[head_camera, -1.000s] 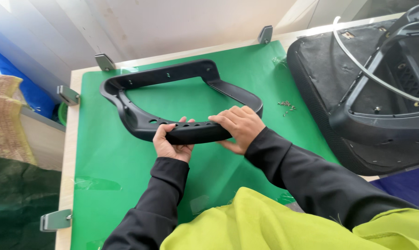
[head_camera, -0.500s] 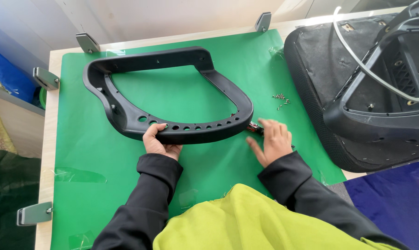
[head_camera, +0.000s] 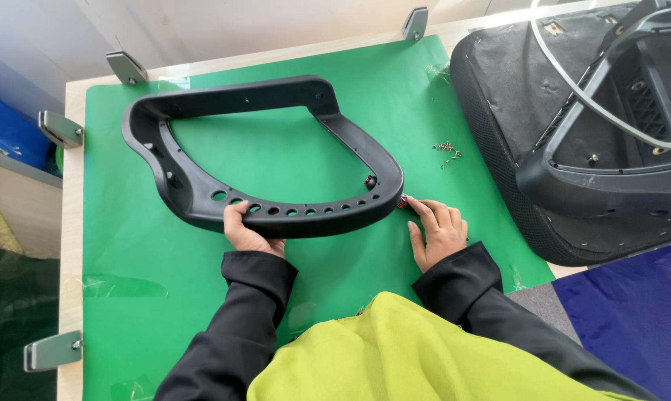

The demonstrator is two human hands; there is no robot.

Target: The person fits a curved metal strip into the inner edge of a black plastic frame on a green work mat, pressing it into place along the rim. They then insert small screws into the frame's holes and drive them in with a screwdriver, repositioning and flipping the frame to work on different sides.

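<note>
Only one black frame (head_camera: 276,215), perhaps ten screws (head_camera: 447,152).

A black plastic loop-shaped chair frame (head_camera: 202,197) is lying on the green mat (head_camera: 424,89) covering the tabletop (head_camera: 72,104), toward its far left corner. The left hand (head_camera: 248,232) is gripping the frame's near rim; the right hand (head_camera: 438,232) is resting on the mat just right of it. Small metal screws (head_camera: 447,151) are lying between the frame and the black upturned chair seat (head_camera: 514,96) sitting at the right edge.
</note>
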